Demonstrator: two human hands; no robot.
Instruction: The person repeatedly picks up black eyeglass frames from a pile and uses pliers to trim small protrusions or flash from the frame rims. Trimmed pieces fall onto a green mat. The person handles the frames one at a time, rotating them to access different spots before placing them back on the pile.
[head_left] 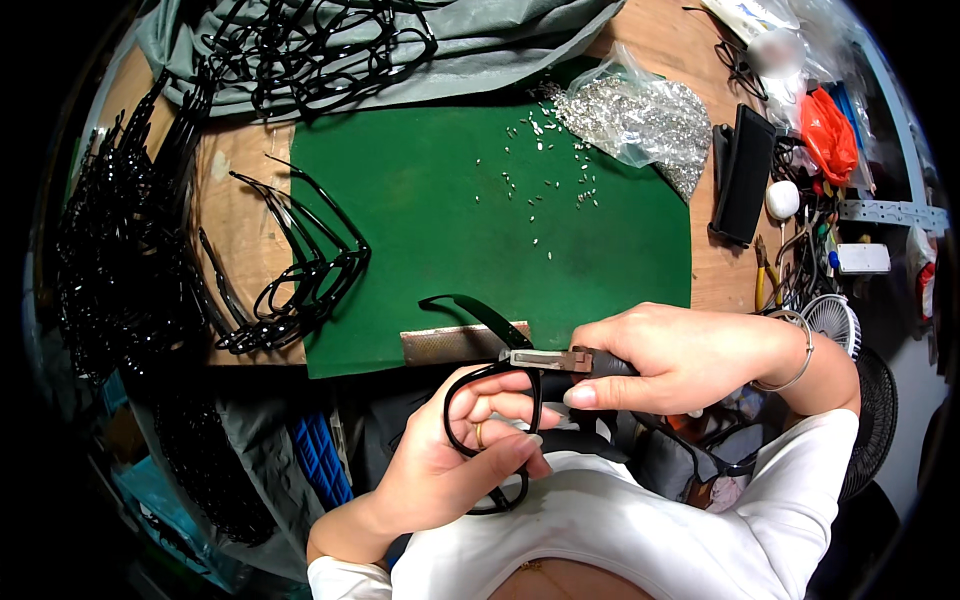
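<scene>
Over the near edge of the green mat (pixel 430 210), my left hand (pixel 440 450) grips a black eyeglass frame (pixel 452 410) by its front, fingers reaching around a rim. One temple arm (pixel 475 315) of it points up and away over the mat. In my right hand (pixel 670 358) is a hand tool with dark handles and a metal head, like pliers (pixel 545 358). Its tip meets the frame's corner where temple and front join; whether the jaws are closed on it I cannot tell. A flat textured metal strip (pixel 425 348) lies on the mat behind.
A clear bag of small silvery parts (pixel 640 115) spills pieces across the mat. Folded frames (pixel 310 280) lie at left, beside a big pile of black temples (pixel 130 240). More frames (pixel 320 50) rest on grey cloth. A black case (pixel 742 175) and yellow-handled pliers (pixel 767 275) sit right.
</scene>
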